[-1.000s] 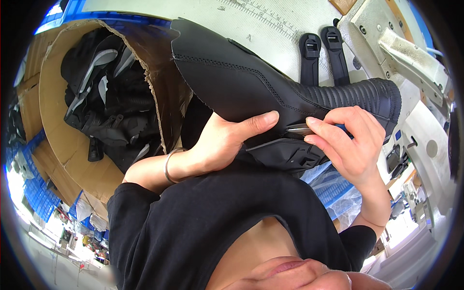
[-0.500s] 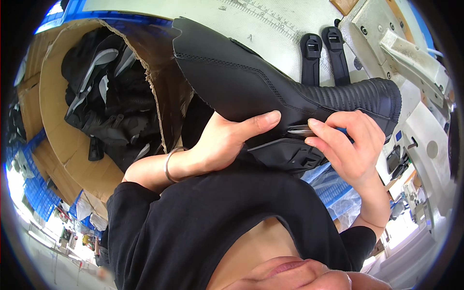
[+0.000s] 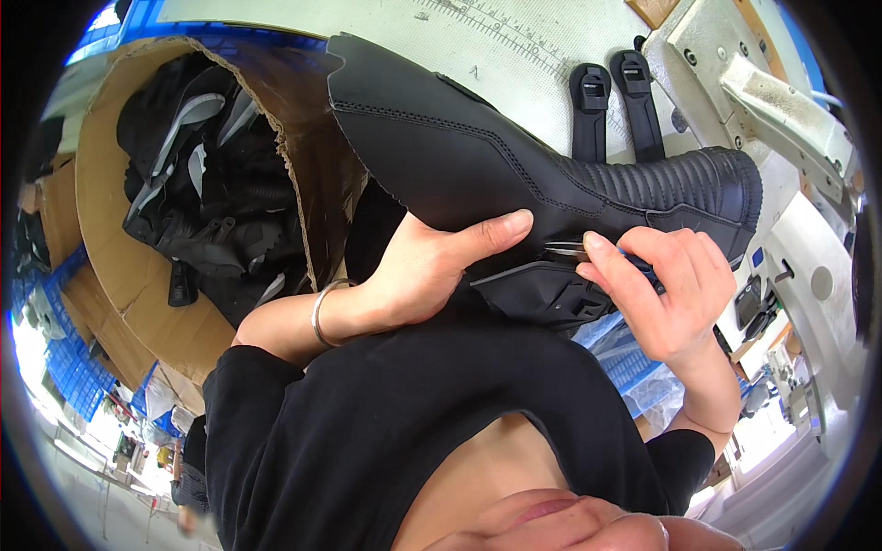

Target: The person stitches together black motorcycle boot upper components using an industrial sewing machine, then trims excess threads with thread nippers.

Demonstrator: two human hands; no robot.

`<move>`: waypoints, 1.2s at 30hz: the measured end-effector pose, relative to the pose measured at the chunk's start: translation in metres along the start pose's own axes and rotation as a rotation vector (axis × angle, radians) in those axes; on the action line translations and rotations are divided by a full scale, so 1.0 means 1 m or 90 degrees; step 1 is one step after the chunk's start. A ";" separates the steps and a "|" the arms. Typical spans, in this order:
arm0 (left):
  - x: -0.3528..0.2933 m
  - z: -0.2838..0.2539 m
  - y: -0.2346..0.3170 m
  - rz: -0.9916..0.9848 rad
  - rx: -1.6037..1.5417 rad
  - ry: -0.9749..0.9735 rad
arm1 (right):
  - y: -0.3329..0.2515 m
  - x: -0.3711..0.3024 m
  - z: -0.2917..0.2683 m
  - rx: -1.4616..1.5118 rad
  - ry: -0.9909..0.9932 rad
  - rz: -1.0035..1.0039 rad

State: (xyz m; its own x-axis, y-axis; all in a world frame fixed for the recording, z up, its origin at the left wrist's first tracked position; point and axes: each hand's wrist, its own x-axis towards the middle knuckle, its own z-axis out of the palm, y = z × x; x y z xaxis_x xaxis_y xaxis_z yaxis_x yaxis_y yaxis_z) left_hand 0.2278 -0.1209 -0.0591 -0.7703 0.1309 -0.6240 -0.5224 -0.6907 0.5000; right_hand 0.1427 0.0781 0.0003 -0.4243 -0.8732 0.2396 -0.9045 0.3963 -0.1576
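A black leather boot upper (image 3: 450, 165) lies across in front of me, its wide, scalloped top at the left and its ribbed end at the right. My left hand (image 3: 418, 266) is closed on the lower edge of the shaft, thumb on top and fingers hidden beneath. My right hand (image 3: 675, 289) pinches a pair of small metal thread snips (image 3: 565, 248), with a bit of blue showing among the fingers. Their tips point left, at the leather near my left thumb. Below them hangs a black flap with a buckle (image 3: 579, 308), partly covered by my right hand.
An open cardboard box (image 3: 106, 211) full of black boot parts stands at the left. Two black buckle straps (image 3: 591, 115) lie on the white table (image 3: 496, 73) with ruler markings. At the right stands a pale metal machine (image 3: 781, 110). Blue crates (image 3: 625, 354) show below the boot.
My right hand has shifted slightly, and the snips' blades look narrower and turned. The boot upper and my left hand stay in place.
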 end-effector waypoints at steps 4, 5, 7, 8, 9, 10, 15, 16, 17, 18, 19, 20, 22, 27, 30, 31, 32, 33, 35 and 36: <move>-0.001 0.000 0.001 -0.008 -0.011 -0.002 | 0.000 -0.003 0.003 0.017 0.009 0.017; -0.001 0.000 0.002 -0.008 -0.011 -0.002 | 0.000 -0.004 0.005 0.017 0.011 0.014; -0.001 -0.001 0.002 -0.010 -0.005 -0.012 | 0.002 -0.005 0.008 0.103 0.012 0.072; -0.001 -0.001 0.002 -0.010 -0.004 -0.011 | 0.003 -0.005 0.009 0.101 0.007 0.069; -0.002 -0.001 0.002 -0.008 -0.004 -0.009 | 0.003 -0.005 0.010 0.102 0.008 0.069; -0.002 -0.002 0.001 -0.007 -0.003 -0.007 | 0.004 -0.003 0.011 0.109 0.014 0.067; 0.003 0.000 -0.004 0.001 -0.016 -0.019 | -0.003 0.008 0.004 0.406 -0.039 0.011; 0.003 0.001 -0.005 0.008 -0.020 -0.025 | 0.000 0.011 0.003 0.377 -0.046 -0.004; 0.003 0.000 -0.004 0.008 -0.018 -0.024 | 0.000 0.012 -0.001 0.342 -0.051 -0.043; 0.002 0.000 -0.004 -0.004 0.000 -0.020 | 0.005 0.014 -0.003 0.326 -0.021 0.048; 0.002 0.000 -0.003 -0.014 0.017 -0.014 | 0.012 0.014 -0.005 0.303 0.024 0.106; 0.002 -0.001 -0.002 -0.010 0.015 -0.015 | 0.019 0.014 -0.008 0.289 0.032 0.144; 0.001 0.000 -0.001 -0.017 0.024 -0.018 | 0.027 0.012 -0.010 0.257 -0.016 0.131; 0.002 0.000 -0.001 -0.025 0.014 -0.026 | 0.032 0.009 -0.009 0.239 -0.086 0.080; 0.001 0.000 -0.001 -0.012 0.013 -0.029 | 0.030 0.014 -0.007 0.224 -0.124 0.036; 0.001 0.000 -0.001 -0.008 0.010 -0.024 | 0.030 0.015 -0.006 0.225 -0.128 0.032; 0.001 0.000 -0.001 -0.003 0.007 -0.028 | 0.029 0.016 -0.005 0.226 -0.132 0.032; 0.001 0.000 -0.001 -0.011 0.010 -0.023 | 0.028 0.017 -0.004 0.225 -0.135 0.029; 0.001 0.000 -0.001 -0.019 0.013 -0.016 | 0.027 0.018 -0.001 0.239 -0.116 0.030; 0.002 -0.001 -0.001 -0.015 0.016 -0.023 | 0.027 0.017 0.000 0.243 -0.119 0.036</move>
State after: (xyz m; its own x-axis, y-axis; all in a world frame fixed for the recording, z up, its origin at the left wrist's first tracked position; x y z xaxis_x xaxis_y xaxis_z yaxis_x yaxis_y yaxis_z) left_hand 0.2273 -0.1205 -0.0611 -0.7701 0.1724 -0.6141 -0.5492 -0.6689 0.5009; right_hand 0.1108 0.0737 0.0003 -0.4259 -0.9035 0.0479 -0.7846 0.3424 -0.5169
